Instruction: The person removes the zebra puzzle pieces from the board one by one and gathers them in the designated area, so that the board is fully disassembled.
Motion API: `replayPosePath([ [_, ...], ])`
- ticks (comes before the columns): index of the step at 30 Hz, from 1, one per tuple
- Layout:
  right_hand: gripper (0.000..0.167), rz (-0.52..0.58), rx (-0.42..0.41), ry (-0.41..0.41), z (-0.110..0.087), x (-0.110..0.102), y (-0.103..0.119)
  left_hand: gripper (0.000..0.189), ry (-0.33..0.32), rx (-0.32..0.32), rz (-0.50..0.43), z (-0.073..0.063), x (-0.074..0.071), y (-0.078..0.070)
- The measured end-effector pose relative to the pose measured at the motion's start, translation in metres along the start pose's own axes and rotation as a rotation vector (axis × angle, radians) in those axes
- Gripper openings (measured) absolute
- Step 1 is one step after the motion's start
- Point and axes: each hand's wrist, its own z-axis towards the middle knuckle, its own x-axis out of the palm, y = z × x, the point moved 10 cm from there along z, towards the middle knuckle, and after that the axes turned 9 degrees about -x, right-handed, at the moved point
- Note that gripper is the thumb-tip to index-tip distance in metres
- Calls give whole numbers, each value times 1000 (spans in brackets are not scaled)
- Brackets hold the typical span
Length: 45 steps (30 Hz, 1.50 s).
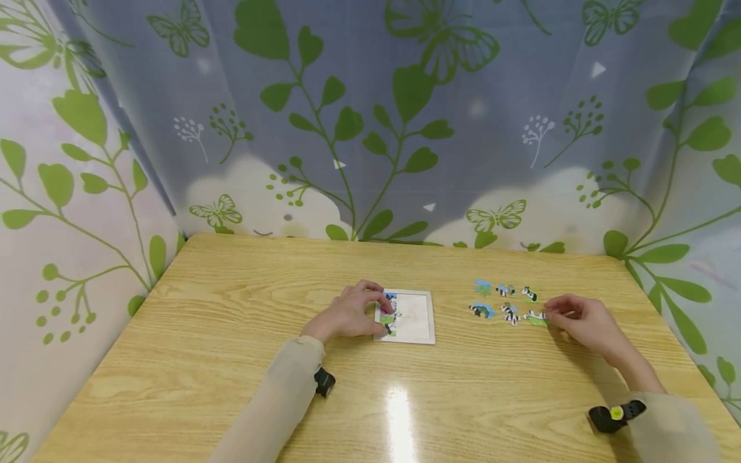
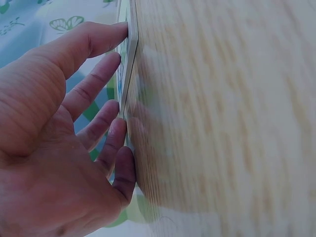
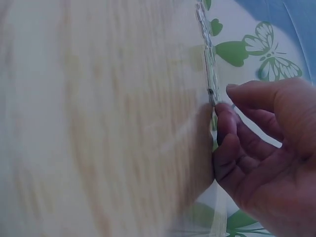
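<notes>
Spread over the left side of a white puzzle tray (image 1: pixel 415 319), my left hand (image 1: pixel 350 313) touches it with thumb and fingertips. Fitted jigsaw pieces (image 1: pixel 390 317) with a panda picture fill the tray's left strip, partly covered by those fingers. In the left wrist view, the thumb meets the tray edge (image 2: pixel 129 59). My right hand (image 1: pixel 585 321) is at the right end of the loose pieces, its fingertips against a jigsaw piece with green at its bottom (image 1: pixel 537 317). The right wrist view shows a gap between thumb and index finger, with no piece visible there.
Several loose jigsaw pieces lie in two rows right of the tray, among them a black-and-white one (image 1: pixel 511 314) and a blue-and-green one (image 1: pixel 482 287). Under everything is a wooden table (image 1: pixel 231 347). A leaf-patterned curtain (image 1: pixel 370 128) stands along its back and sides.
</notes>
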Motion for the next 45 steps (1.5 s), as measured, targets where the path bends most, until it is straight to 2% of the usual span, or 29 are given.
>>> replayPosePath([
  [5,38,-15,12,-13,0,-1,1,27,13,39,-9,1,0,0],
  [9,38,-47,-10,-26,1,-1,13,28,51,78,-91,1,-2,3],
  [12,34,-75,-51,-27,4,4,32,28,59,60,-200,5,-5,9],
  [14,31,-81,-81,-21,7,10,46,30,24,36,-231,9,-11,13],
  [19,27,-40,-151,10,19,31,78,49,-45,9,-178,17,-21,17],
  [22,26,-2,-198,39,28,47,95,56,-28,1,-159,19,-22,18],
  [30,25,59,-283,95,50,85,129,55,7,-18,-196,22,-19,22],
  [39,19,117,-280,186,69,124,153,55,-11,-23,-207,25,-16,24],
  [45,14,127,-299,206,76,142,169,55,-18,-47,-216,26,-17,25],
])
